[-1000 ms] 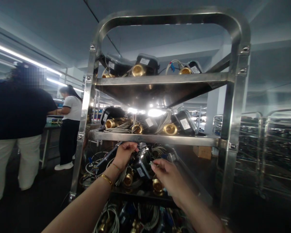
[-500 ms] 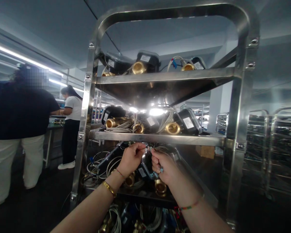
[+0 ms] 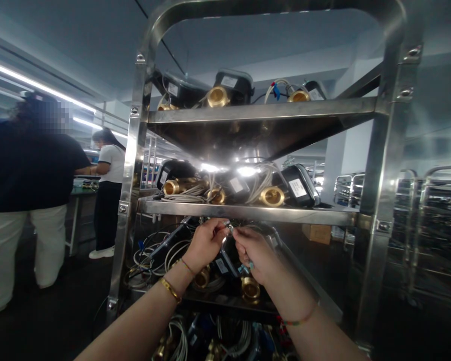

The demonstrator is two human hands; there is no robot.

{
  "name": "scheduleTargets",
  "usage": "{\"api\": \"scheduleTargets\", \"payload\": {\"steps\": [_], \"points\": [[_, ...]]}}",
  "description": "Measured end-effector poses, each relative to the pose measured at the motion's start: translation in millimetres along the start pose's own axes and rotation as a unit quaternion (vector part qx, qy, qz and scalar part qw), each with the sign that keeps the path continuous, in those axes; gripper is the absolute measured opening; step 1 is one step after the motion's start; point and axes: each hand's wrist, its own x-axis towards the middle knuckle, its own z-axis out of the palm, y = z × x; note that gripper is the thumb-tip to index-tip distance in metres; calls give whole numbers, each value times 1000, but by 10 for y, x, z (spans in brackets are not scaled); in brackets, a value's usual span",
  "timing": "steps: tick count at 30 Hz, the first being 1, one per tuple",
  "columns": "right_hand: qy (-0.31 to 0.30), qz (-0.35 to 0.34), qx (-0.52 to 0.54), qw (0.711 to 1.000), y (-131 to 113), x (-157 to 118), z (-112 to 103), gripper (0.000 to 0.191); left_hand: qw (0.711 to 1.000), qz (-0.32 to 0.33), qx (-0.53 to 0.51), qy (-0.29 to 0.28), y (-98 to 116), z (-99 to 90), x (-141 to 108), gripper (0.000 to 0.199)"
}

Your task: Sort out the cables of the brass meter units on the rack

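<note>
My left hand (image 3: 205,243) and my right hand (image 3: 253,250) meet under the middle shelf edge (image 3: 248,212) of a steel rack. Their fingertips pinch a small shiny part (image 3: 229,229) on top of a black meter unit (image 3: 225,258) with brass fittings (image 3: 250,288). My right hand also seems to hold a small blue piece (image 3: 248,267) in its palm. Grey cables (image 3: 173,253) coil to the left of my left hand. What exactly the fingers grip is partly hidden.
The rack's upper shelf (image 3: 263,109) and middle shelf carry more black units with brass ends (image 3: 272,195). A lower tier (image 3: 218,336) holds cables and fittings. Two people (image 3: 26,200) stand at a bench on the left. More racks (image 3: 428,225) stand on the right.
My right hand rose from lower on the unit to meet my left hand at its top. The view shifted slightly, the rack now sitting higher and closer.
</note>
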Motion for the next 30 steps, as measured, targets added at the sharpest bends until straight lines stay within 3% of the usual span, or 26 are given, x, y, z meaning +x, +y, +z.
{"api": "scheduleTargets", "payload": {"steps": [4, 7, 11, 17, 20, 24, 26, 30], "points": [[49, -53, -59, 996, -11, -27, 54, 43, 996, 71, 57, -25, 86, 8, 19, 25], [32, -46, -34, 998, -5, -26, 43, 47, 996, 58, 60, 4, 124, 20, 12, 23], [-5, 28, 2, 1000, -29, -22, -16, 47, 998, 62, 27, 12, 110, 31, -7, 21], [-98, 155, 121, 976, -114, -31, -125, 16, 995, 89, 23, -23, 100, 22, -13, 22], [-106, 180, 168, 963, -151, -32, -155, 21, 996, 82, 14, -31, 97, 31, -24, 23], [-70, 154, 171, 971, -200, -56, -147, 27, 999, 34, -1, 6, 87, 61, -53, 5], [-35, 126, 154, 979, -216, -80, -127, 25, 1000, 20, -4, 20, 96, 78, -62, 6], [7, 89, 116, 989, -229, -120, -99, 21, 1000, -3, -19, -13, 139, 107, -55, 7]]}}
